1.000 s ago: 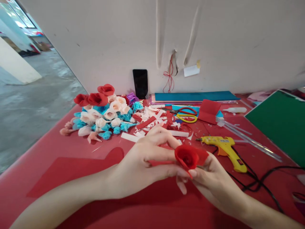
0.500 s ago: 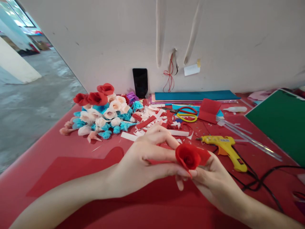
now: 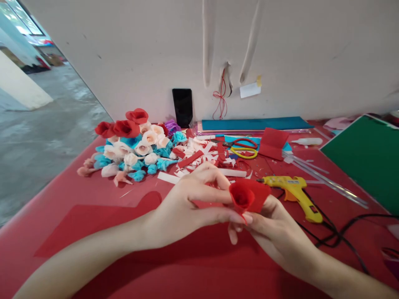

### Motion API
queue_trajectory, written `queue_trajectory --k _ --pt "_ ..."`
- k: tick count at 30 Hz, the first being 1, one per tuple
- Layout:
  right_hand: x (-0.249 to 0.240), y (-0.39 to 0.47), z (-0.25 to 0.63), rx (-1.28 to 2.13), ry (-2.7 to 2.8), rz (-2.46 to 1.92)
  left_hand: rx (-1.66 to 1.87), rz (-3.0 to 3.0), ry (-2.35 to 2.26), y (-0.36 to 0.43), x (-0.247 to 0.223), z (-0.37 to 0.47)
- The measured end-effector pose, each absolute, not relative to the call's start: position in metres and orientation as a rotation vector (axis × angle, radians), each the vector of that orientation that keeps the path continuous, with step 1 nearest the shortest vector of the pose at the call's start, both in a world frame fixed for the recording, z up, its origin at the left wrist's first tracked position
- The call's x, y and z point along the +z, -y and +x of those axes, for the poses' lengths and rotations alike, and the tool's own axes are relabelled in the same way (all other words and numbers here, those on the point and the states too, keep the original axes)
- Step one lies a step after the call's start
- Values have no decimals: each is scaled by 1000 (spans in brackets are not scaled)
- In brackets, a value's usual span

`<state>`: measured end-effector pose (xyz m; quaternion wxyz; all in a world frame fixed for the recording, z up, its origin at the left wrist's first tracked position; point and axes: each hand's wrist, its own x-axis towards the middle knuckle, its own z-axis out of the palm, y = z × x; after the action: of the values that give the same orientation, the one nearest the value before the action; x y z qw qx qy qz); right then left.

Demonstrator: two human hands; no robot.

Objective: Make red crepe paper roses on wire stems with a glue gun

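Right now a rolled red paper rose [image 3: 245, 196] sits low in the middle of the view, pinched between both hands just above the red worktop [image 3: 62, 195]. From the rose, the left hand [image 3: 190, 203] lies at 9 o'clock, its fingers curled and its thumb and fingertips closed on the flower's base and on a flat red strip that trails back across the palm. The right hand [image 3: 277, 232] lies at 4 o'clock, palm up, fingertips gripping the underside of the rose (the outer wrap of red paper stands up behind the fingers). So both hands are grasping the rose, which touches neither the worktop nor anything else.

At 10 o'clock from the rose, well apart, a heap of finished paper flowers [image 3: 134, 145] in red, cream and blue is piled up, with red and white paper scraps [image 3: 202, 155] strewn at about 11 o'clock. Near, at 3 o'clock, a yellow glue gun [image 3: 294, 189] lies on its side, its black cord [image 3: 343, 232] running off to the right. At 12 o'clock lie scissors [image 3: 245, 148] with red and yellow handles, beside a folded red sheet [image 3: 273, 143]. Clear glue sticks [image 3: 324, 179] lie at 2 o'clock, and a green sheet [image 3: 370, 160] beyond them. A black phone [image 3: 182, 107] leans on the wall at 11 o'clock.
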<state>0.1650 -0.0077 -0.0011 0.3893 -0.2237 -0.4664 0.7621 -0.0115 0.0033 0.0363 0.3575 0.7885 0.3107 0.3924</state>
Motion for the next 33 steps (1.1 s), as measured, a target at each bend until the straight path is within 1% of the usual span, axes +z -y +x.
queue_trajectory --k 5,10,15,18,20,24,29,33 --pt "0 7 164 1946 1149 -572 974 2006 -817 -4 35 -12" --pt "0 7 162 1972 1110 -535 1014 2059 -797 -3 35 -12" --pt "4 5 168 1982 1197 -630 1051 2075 -716 -9 35 -12" --pt "12 1 174 1981 1350 -776 999 2126 -633 -13 34 -15" --pt "19 -1 177 1919 1484 -907 946 2196 -610 -15 33 -17" --pt "29 -3 181 1663 1729 -1090 928 2337 -553 -16 34 -19" --pt "28 -4 184 1416 1928 -1111 951 2610 -570 -15 33 -19" --pt "26 -4 184 1337 1968 -1125 1027 2843 -533 -14 31 -20"
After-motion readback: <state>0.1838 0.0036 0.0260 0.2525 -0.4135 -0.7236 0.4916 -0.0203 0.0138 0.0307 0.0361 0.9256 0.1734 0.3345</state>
